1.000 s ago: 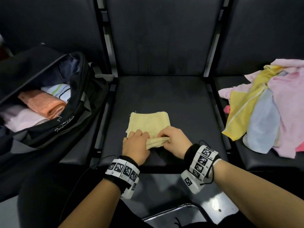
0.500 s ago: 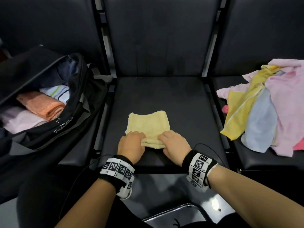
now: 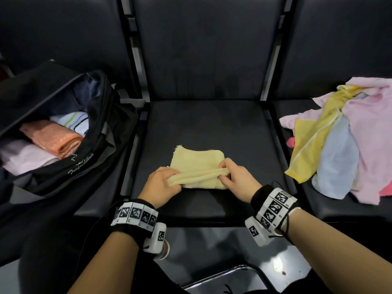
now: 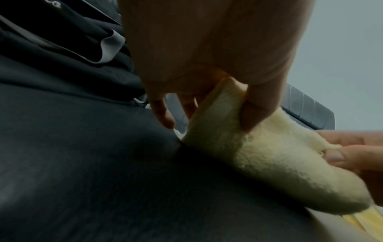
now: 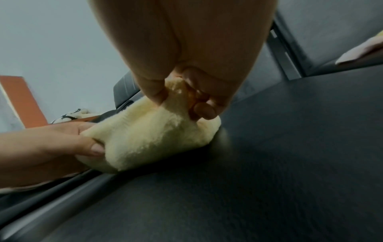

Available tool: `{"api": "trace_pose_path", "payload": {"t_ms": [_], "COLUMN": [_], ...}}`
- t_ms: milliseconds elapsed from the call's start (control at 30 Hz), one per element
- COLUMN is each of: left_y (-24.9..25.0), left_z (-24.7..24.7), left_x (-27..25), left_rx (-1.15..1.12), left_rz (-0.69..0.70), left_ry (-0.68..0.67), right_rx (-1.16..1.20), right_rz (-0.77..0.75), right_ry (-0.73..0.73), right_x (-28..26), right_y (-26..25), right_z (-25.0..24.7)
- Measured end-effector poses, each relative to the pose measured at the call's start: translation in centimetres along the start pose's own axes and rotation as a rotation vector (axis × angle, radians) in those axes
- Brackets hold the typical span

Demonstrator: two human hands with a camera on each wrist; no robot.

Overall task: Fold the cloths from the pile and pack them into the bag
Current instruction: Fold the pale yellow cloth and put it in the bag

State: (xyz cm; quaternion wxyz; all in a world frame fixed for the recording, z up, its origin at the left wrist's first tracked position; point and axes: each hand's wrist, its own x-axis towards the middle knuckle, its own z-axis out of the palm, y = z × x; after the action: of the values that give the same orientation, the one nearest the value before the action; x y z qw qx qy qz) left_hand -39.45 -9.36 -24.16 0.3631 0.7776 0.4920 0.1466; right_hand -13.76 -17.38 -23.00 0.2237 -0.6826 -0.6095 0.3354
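A pale yellow cloth [image 3: 197, 164] lies folded on the middle black seat [image 3: 207, 128]. My left hand [image 3: 163, 183] pinches the left end of its near edge, and my right hand [image 3: 233, 179] pinches the right end. That edge is lifted off the seat into a roll between them. In the left wrist view the thumb and fingers clamp the yellow cloth [image 4: 259, 163]. The right wrist view shows the yellow cloth [image 5: 149, 140] pinched the same way. The open black bag [image 3: 70, 162] sits on the left seat with folded orange [image 3: 55, 139], pink and striped cloths inside. The pile of cloths [image 3: 343, 145] lies on the right seat.
Black seat backs [image 3: 203, 45] rise behind all three seats. Metal dividers [image 3: 273, 124] run between the seats. Below the seat's front edge there is a shiny floor and a chrome frame [image 3: 222, 276].
Both hands went from pressing the cloth's near edge flat to pinching it and lifting it up off the seat; they have also spread slightly apart.
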Motion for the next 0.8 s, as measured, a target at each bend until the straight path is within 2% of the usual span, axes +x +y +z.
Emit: {"api": "trace_pose_path", "payload": {"t_ms": [367,567,800], "left_y": [0.0,0.0,0.4], "left_z": [0.3,1.1,1.4], "left_x": [0.9,2.4,4.6], "left_rx": [-0.281,-0.153,-0.014], "left_rz": [-0.131,-0.194,-0.310], "left_ry": [0.026,0.148,0.127], "right_rx": [0.115,0.045,-0.058], "right_rz": [0.074,0.106,0.236], "right_ry": [0.059,0.154,0.139], "right_x": [0.4,2.6,4.5], "right_y": [1.5,1.3,1.5], "right_z": [-1.5,-1.1,-0.2]}}
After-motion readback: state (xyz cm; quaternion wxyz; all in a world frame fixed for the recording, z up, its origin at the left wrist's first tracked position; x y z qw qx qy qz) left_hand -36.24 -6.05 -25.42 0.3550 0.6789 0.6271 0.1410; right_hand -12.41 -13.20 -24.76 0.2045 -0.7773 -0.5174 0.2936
